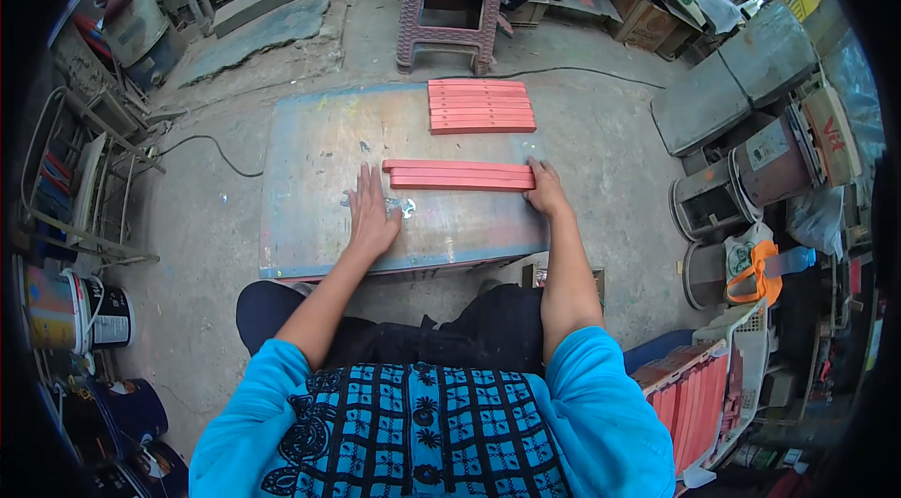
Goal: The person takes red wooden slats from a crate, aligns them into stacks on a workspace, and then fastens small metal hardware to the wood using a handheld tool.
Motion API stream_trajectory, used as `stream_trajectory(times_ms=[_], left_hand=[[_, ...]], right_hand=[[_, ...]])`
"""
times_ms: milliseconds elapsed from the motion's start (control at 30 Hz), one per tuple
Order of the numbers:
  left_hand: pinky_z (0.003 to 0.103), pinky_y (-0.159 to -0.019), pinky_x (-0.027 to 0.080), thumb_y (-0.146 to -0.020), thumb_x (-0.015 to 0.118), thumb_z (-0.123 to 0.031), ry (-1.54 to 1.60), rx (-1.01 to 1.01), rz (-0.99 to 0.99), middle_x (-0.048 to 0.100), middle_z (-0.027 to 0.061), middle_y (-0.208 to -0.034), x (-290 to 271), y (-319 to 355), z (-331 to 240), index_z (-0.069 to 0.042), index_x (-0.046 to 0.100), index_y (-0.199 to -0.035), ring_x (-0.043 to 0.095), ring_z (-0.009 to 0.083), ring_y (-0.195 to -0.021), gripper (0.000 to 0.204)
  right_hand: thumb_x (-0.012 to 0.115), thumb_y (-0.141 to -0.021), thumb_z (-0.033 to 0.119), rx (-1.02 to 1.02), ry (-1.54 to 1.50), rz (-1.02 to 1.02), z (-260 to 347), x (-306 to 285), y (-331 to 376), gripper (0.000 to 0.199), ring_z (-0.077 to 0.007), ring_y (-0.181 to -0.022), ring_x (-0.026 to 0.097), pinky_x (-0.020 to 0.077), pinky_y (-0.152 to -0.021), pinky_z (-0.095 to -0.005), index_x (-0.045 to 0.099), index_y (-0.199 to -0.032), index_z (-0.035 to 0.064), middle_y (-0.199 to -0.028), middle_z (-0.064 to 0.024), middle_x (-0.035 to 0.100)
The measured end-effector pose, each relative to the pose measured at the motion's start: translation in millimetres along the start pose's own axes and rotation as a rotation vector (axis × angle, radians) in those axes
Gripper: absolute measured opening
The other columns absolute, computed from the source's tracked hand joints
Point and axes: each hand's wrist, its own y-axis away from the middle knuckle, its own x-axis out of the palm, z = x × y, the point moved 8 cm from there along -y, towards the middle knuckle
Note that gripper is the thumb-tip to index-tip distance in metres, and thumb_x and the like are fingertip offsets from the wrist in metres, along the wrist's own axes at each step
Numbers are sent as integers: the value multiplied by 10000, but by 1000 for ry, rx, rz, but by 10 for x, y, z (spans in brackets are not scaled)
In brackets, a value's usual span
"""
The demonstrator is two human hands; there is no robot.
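Several long pink bars [460,176] lie side by side on a low worn table [310,160]; the farthest one sticks out a little to the left. My right hand [546,190] is closed around their right end, with the thumb on the near side and the fingers on the far side. My left hand [373,216] lies open and flat, fingers stretched, just left of the bars' left end. Partly under it is a metal wrench [407,207]. At the table's far right edge rests a neat row of pink bars with small dark holes [481,107].
Beyond the table stands a brown plastic stool [450,15]. At right, a crate holds more pink pieces [690,404], near an orange bag [755,275] and metal boxes [751,76]. Paint buckets [103,310] and a metal frame [89,188] stand at left. A cable [221,153] crosses the floor.
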Motion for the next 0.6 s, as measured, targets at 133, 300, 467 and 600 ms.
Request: stream_trajectory(times_ms=[133, 300, 467, 600], left_hand=[[498, -1060, 108, -771, 511, -184, -331, -130, 275, 86, 259, -1416, 396, -346, 163, 73, 80, -1353, 84, 376, -1326, 769], [472, -1066, 151, -820, 424, -122, -161, -27, 210, 99, 287, -1397, 638, -603, 117, 107, 75, -1335, 98, 383, -1318, 663], [459, -1071, 149, -830, 403, -105, -136, 55, 194, 95, 286, -1398, 754, -804, 200, 105, 67, -1337, 102, 385, -1317, 643], [460, -1071, 141, -835, 391, -100, -77, 97, 166, 89, 289, -1399, 763, -886, 234, 100, 66, -1340, 100, 384, -1319, 633]], right_hand=[[519, -672, -88, -124, -240, -70, 28, -64, -111, 635, -356, -1186, 390, 321, -1010, -347, 404, -1279, 59, -1283, -207, 402], [572, -673, -83, -132, -263, -295, -124, -64, -383, 640, -322, -1148, 437, 354, -978, -351, 400, -1275, 49, -1231, -190, 450], [566, -680, -82, -34, -395, -415, -222, -55, -552, 643, -323, -1159, 430, 347, -984, -348, 386, -1284, 43, -1242, -188, 448], [558, -690, -82, 3, -463, -414, -266, -50, -615, 650, -318, -1169, 429, 347, -985, -350, 375, -1298, 55, -1254, -193, 449]])
